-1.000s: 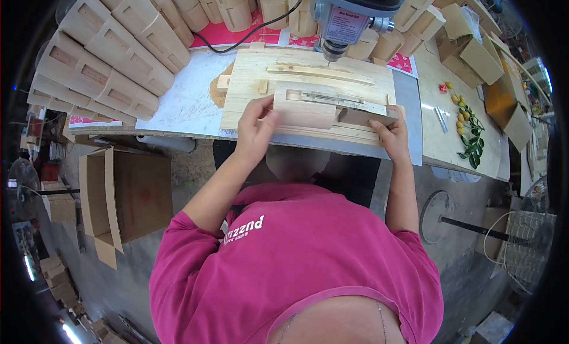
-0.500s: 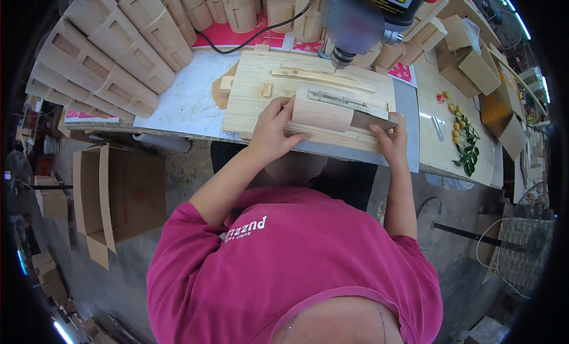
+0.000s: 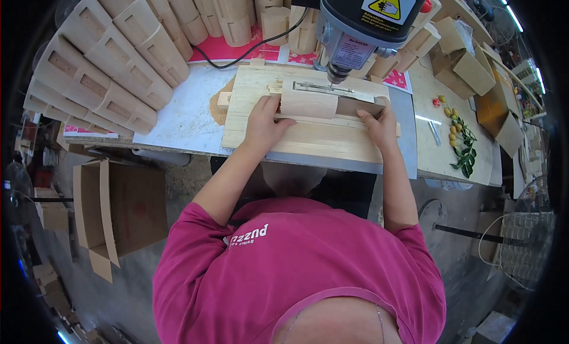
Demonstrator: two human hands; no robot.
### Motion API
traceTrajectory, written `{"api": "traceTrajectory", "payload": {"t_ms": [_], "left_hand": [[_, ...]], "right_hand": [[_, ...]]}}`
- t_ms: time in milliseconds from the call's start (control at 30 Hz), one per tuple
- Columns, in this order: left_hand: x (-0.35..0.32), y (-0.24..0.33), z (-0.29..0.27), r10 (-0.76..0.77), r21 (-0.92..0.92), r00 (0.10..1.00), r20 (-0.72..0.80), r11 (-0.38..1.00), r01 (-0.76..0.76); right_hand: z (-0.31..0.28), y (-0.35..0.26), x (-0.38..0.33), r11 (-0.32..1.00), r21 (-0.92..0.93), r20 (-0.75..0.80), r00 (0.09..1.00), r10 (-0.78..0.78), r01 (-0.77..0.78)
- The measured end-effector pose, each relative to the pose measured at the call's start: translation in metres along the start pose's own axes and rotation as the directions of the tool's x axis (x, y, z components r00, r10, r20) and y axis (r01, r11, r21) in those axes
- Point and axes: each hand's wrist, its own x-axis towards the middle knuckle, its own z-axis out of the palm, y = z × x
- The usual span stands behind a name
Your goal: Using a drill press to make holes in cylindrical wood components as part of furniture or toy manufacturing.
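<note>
A pale rounded wooden block (image 3: 308, 104) lies on its side on a wooden board (image 3: 246, 122), under the chuck (image 3: 339, 73) of a drill press (image 3: 361, 24). A slotted metal strip (image 3: 323, 88) lies along its top, and the thin bit points down at the slot. My left hand (image 3: 264, 126) is closed on the block's left end, thumb along the near side. From the block's right end juts a flat grey-brown plate (image 3: 355, 108). My right hand (image 3: 380, 123) pinches that plate's outer end, thumb in front. Some fingers of both hands are hidden.
Stacked wooden cylinders (image 3: 89, 71) with slots stand at left and along the back. A black cable (image 3: 261, 49) runs behind the board. Yellow fruit with leaves (image 3: 462, 139) lies at right, near cardboard boxes (image 3: 462, 62). An open carton (image 3: 127, 205) stands on the floor at left.
Both hands have shifted the block and plate away from me and slightly left, bringing the metal strip under the drill bit. The camera view has also shifted a little.
</note>
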Motion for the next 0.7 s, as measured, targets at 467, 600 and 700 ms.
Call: {"api": "traceTrajectory", "payload": {"t_ms": [467,600,700], "left_hand": [[0.012,-0.022,0.001,-0.001,0.046,0.980,0.201,0.999,-0.008],[0.013,-0.024,-0.003,-0.034,0.061,0.968,0.249,0.998,0.020],[0.014,-0.021,-0.002,-0.009,0.098,0.974,0.228,0.995,-0.013]], "right_hand": [[-0.015,-0.021,0.001,0.980,-0.165,0.121,0.984,0.129,-0.108],[-0.051,-0.066,0.017,0.943,-0.284,0.233,0.966,-0.109,0.175],[-0.086,-0.105,0.062,0.883,-0.150,0.027,0.895,-0.446,0.444]]}}
